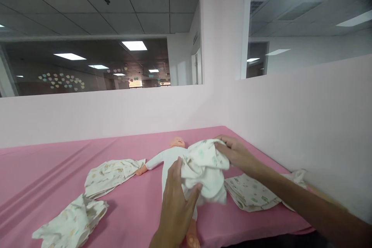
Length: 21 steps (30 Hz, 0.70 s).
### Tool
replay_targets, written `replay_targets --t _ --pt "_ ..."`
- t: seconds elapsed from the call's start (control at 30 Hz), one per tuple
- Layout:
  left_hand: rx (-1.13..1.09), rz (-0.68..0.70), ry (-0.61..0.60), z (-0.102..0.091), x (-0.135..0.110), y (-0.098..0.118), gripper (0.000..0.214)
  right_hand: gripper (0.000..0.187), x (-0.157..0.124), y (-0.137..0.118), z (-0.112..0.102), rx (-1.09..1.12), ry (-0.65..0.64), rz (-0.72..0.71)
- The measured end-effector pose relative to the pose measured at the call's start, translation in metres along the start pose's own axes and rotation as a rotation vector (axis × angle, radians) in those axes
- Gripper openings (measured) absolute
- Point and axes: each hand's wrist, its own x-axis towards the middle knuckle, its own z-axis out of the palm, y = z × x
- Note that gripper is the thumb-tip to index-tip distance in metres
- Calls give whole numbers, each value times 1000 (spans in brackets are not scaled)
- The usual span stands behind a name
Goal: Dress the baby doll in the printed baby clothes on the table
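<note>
A baby doll [167, 159] in a white bodysuit lies on its back on the pink table [43, 174], head toward the wall. A bunched white printed cloth [205, 170] sits over its body. My left hand [177, 203] pinches the near lower edge of that cloth between thumb and fingers. My right hand [235, 154] grips the cloth's far upper edge beside the doll's head, fingers curled round the fabric. The doll's right arm sticks out to the left; part of one leg shows below my left hand.
Two more printed cloths lie on the left, one flat [112, 174] and one crumpled [72, 221] near the front edge. A folded printed cloth [251, 195] lies under my right forearm. Pink walls [305, 124] border the table behind and on the right.
</note>
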Motion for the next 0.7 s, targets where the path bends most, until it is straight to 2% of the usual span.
replay_targets --t 0.07,0.1,0.17,0.23,0.3,0.43,0.6,0.7 --pt "-1 106 62 -4 2 1 39 30 -12 -8 13 3 -130 -40" --pt "-28 112 60 -8 4 2 28 29 -14 -9 16 -6 -173 -57" --pt "-124 24 44 -20 8 7 20 27 -9 -3 16 -25 -169 -64" --pt "-212 -64 57 -31 13 14 22 27 1 7 10 -48 -125 -17" --pt "-256 -88 85 -40 17 19 25 29 14 18 2 -55 -76 51" --pt "-367 -141 120 -45 25 18 27 32 30 32 -8 17 -34 129" --pt "-512 -188 187 -47 42 11 25 32 33 29 -7 53 -28 133" --pt "-592 -207 240 -57 48 8 29 31 29 23 -5 -3 -61 89"
